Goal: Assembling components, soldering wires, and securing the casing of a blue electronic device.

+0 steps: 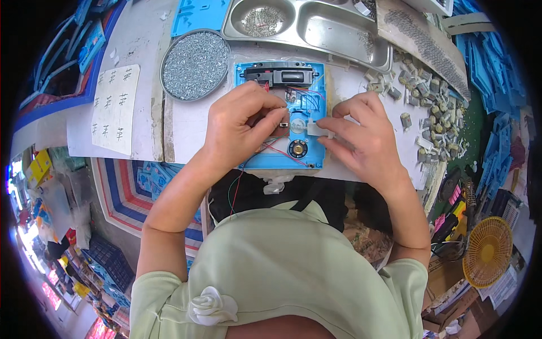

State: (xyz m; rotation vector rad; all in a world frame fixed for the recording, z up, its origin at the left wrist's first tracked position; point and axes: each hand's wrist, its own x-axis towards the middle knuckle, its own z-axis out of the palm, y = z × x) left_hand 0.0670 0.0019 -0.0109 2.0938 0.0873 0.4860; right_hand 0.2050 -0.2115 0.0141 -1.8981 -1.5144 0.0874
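A blue plastic housing (314, 107) lies open on the white table top, with a black module (278, 75) across its far end, thin red and blue wires and a small round speaker (297, 149) near its front edge. My left hand (240, 124) rests on the housing's left half and pinches a small dark part (282, 122). My right hand (361, 135) is at the housing's right edge, its fingertips gripping a small white plastic piece (319, 129).
A round tray of small screws (195, 65) sits at the back left. A steel compartment tray (316, 25) holds more screws behind the housing. Several small grey parts (435, 107) lie scattered at the right. A marked paper sheet (114, 107) lies left. A yellow fan (486, 251) stands lower right.
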